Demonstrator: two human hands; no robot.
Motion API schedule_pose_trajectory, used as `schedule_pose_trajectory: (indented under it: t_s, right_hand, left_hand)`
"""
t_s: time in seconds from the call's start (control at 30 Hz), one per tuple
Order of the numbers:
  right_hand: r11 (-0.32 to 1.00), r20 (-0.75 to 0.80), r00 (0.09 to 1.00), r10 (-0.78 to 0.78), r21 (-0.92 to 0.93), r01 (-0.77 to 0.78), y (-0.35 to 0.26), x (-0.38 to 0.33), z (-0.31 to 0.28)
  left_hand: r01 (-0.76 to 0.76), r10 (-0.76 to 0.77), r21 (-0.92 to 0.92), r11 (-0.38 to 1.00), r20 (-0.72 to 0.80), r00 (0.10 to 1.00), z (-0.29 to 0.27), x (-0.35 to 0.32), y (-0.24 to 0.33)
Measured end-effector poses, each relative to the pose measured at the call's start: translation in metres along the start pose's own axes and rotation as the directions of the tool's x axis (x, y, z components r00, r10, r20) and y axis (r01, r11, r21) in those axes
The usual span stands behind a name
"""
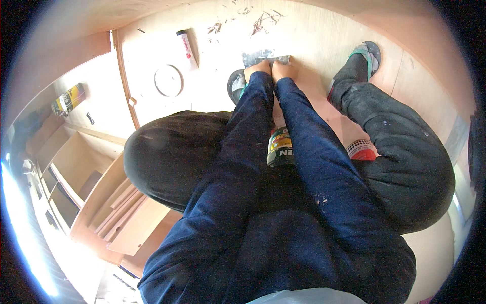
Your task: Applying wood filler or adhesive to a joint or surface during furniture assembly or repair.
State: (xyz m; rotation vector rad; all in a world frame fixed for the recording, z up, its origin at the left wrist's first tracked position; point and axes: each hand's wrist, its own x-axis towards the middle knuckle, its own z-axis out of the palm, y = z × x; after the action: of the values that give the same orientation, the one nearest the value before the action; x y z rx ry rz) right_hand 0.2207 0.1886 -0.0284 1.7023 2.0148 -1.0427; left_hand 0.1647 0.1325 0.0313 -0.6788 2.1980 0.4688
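A pale wooden panel (314, 30) spread beneath a yellow-and-black tin (280, 152), seen between the blue sleeves (248, 124), and a white tube (188, 49). Near the left sandal (234, 86), the left hand (257, 68) was clamped on a smeared scraper (257, 56), the right hand (284, 71) on another scraper (282, 59); shavings (265, 22) lay beyond.

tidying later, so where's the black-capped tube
In the head view, the black-capped tube lies left of the left hand, on the pale wood, just above and right of the round ring.
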Motion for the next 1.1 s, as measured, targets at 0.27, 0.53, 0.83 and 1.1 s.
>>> schedule_pose_trajectory:
  t_s: [0.27,0.53,0.83,1.1]
  right_hand:
    - [0.993,0.036,0.997,-0.074,0.091,0.071,-0.032,-0.02,-0.043]
    - [0.972,0.048,0.989,-0.137,0.201,0.125,-0.049,-0.005,-0.055]
    - [0.973,0.168,0.981,-0.098,0.221,0.059,0.003,0.003,-0.01]
    - [0.99,0.195,0.971,-0.136,-0.006,0.14,0.021,0.013,0.019]
  left_hand:
    - [-0.151,0.139,0.236,0.96,0.067,0.988,0.008,0.013,0.001]
    - [-0.268,0.229,0.363,0.892,0.147,0.962,0.028,0.045,0.014]
    - [-0.36,0.287,0.502,0.787,0.219,0.933,0.002,0.014,0.002]
    - [0.068,-0.077,0.142,0.987,0.054,0.996,0.011,0.024,-0.023]
